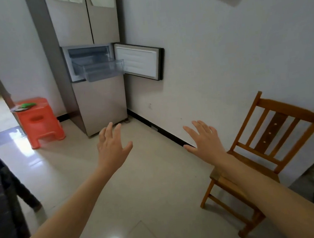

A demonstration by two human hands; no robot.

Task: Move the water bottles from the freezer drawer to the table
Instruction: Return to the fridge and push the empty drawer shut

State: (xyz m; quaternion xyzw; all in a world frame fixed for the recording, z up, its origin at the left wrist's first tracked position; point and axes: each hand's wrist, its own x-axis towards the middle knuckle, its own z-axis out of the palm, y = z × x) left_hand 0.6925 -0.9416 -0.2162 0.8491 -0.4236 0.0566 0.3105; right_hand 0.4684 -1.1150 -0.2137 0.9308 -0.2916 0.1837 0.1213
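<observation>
Bare left hand (111, 146) and right hand (204, 137) spread, holding nothing, mid-frame over bare glossy beige tile floor (149, 186); clear plastic freezer drawer (103, 69) juts out, upper centre.

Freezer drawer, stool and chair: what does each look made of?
The freezer drawer looks like clear, glossy plastic; the compartment behind shows through its walls. The stool looks like moulded orange-red plastic, smooth, one piece. The chair looks like varnished wood, with brown slats and separate joined rails.

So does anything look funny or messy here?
The freezer door hangs wide open and its clear drawer sticks out, seemingly empty. Nothing looks spilled or broken. Both hands are open and empty.
</observation>
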